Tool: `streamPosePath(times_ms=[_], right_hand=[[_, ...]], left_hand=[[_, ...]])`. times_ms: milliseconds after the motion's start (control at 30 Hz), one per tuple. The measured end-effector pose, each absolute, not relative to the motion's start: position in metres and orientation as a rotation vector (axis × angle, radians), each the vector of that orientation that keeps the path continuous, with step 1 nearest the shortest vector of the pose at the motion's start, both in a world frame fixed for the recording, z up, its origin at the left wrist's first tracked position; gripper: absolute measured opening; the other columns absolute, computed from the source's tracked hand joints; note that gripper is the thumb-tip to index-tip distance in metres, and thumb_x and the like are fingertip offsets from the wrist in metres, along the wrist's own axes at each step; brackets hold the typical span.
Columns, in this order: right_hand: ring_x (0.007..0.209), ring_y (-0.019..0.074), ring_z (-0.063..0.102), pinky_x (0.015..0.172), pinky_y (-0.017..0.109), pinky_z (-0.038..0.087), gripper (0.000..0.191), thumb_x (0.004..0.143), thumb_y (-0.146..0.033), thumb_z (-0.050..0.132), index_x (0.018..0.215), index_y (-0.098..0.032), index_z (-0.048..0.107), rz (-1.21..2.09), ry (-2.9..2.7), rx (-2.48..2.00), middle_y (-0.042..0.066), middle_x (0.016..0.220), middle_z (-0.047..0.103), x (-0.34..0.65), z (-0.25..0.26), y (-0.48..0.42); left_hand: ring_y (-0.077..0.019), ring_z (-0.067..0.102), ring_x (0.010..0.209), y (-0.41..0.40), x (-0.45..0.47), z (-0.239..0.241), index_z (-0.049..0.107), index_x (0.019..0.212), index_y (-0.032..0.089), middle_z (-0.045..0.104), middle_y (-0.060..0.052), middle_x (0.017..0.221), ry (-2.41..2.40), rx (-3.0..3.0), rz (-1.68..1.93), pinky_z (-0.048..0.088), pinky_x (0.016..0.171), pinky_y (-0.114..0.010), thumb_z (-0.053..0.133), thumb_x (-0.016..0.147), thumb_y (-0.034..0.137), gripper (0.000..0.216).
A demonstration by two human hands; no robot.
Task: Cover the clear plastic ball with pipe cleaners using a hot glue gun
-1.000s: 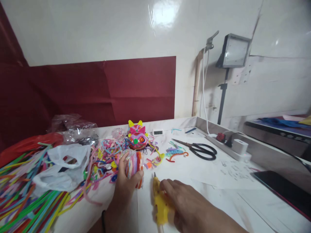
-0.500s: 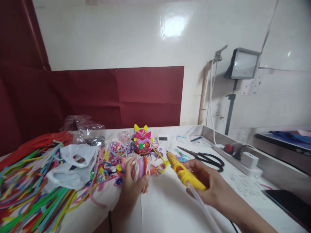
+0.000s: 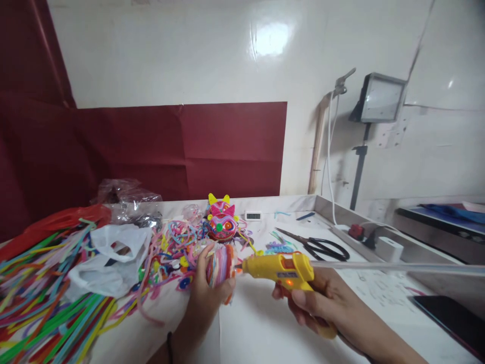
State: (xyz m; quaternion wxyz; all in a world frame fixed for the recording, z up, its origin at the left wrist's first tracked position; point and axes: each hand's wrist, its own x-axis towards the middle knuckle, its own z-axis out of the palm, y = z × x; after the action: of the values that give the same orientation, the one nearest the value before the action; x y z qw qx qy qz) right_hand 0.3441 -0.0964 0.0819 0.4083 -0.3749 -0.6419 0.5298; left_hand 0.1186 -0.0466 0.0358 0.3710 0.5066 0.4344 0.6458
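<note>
My left hand [image 3: 204,298] is closed round a rounded piece wrapped in multicoloured fuzzy pipe cleaners [image 3: 221,267], in stripes of white, purple, orange and red. In my right hand [image 3: 322,303] I grip a yellow hot glue gun [image 3: 278,268] by its handle, with a small orange light glowing on its side. Its nozzle points left, at the right side of the striped piece; whether the tip touches I cannot tell. A long translucent glue stick [image 3: 375,265] sticks out from the gun's back. Behind my left hand stands a colourful figure [image 3: 223,225] with yellow ears.
Loose pipe cleaners [image 3: 71,323] and a white plastic bag [image 3: 113,263] cover the left side. Black-handled scissors [image 3: 326,247], a small digital clock [image 3: 253,216] and a power strip [image 3: 392,263] lie toward the right. A dark phone [image 3: 450,323] rests at the right edge.
The glue gun has swung from pointing up and away to lying level, its nozzle now beside the striped piece. My left hand stays nearly where it was.
</note>
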Motion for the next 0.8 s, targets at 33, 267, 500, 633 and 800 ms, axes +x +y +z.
streamPosePath(times_ms=[33, 267, 500, 633, 800], right_hand=[[0.045, 0.0066, 0.040, 0.041, 0.019, 0.026, 0.051, 0.077, -0.059, 0.066, 0.091, -0.010, 0.068, 1.332, -1.619, -0.953, -0.001, 0.057, 0.055, 0.345, 0.082, -0.096], [0.046, 0.0071, 0.042, 0.044, 0.020, 0.029, 0.054, 0.076, -0.062, 0.066, 0.088, -0.009, 0.067, 1.325, -1.648, -0.979, -0.001, 0.058, 0.054, 0.345, 0.085, -0.098], [0.047, 0.0077, 0.044, 0.044, 0.020, 0.030, 0.052, 0.077, -0.061, 0.066, 0.086, -0.010, 0.067, 1.331, -1.675, -0.969, -0.001, 0.058, 0.053, 0.345, 0.089, -0.100], [0.046, 0.0078, 0.044, 0.044, 0.020, 0.030, 0.052, 0.075, -0.062, 0.066, 0.084, -0.010, 0.067, 1.341, -1.669, -0.979, -0.001, 0.055, 0.053, 0.346, 0.091, -0.100], [0.045, 0.0081, 0.044, 0.044, 0.021, 0.030, 0.053, 0.073, -0.063, 0.068, 0.082, -0.011, 0.066, 1.355, -1.648, -0.993, -0.001, 0.054, 0.053, 0.345, 0.092, -0.099]], left_hand=[[-0.0231, 0.066, 0.090, -0.047, 0.119, 0.036, 0.048, 0.129, 0.020, 0.062, -0.008, 0.114, 1.109, 1.299, 1.648, 0.053, 0.074, -0.031, 0.067, 0.056, 0.023, 0.075], [-0.0199, 0.066, 0.080, -0.049, 0.120, 0.037, 0.047, 0.129, 0.022, 0.065, -0.006, 0.106, 1.064, 1.306, 1.635, 0.054, 0.070, -0.029, 0.067, 0.057, 0.022, 0.075], [-0.0184, 0.065, 0.074, -0.047, 0.119, 0.034, 0.046, 0.131, 0.022, 0.062, -0.007, 0.108, 1.078, 1.323, 1.615, 0.052, 0.061, -0.026, 0.068, 0.056, 0.025, 0.078], [-0.0216, 0.066, 0.085, -0.046, 0.118, 0.032, 0.048, 0.129, 0.023, 0.060, -0.007, 0.115, 1.078, 1.333, 1.644, 0.054, 0.066, -0.027, 0.069, 0.055, 0.024, 0.077], [-0.0222, 0.066, 0.082, -0.045, 0.119, 0.030, 0.048, 0.129, 0.023, 0.062, -0.007, 0.106, 1.038, 1.323, 1.638, 0.053, 0.060, -0.026, 0.069, 0.056, 0.024, 0.076]])
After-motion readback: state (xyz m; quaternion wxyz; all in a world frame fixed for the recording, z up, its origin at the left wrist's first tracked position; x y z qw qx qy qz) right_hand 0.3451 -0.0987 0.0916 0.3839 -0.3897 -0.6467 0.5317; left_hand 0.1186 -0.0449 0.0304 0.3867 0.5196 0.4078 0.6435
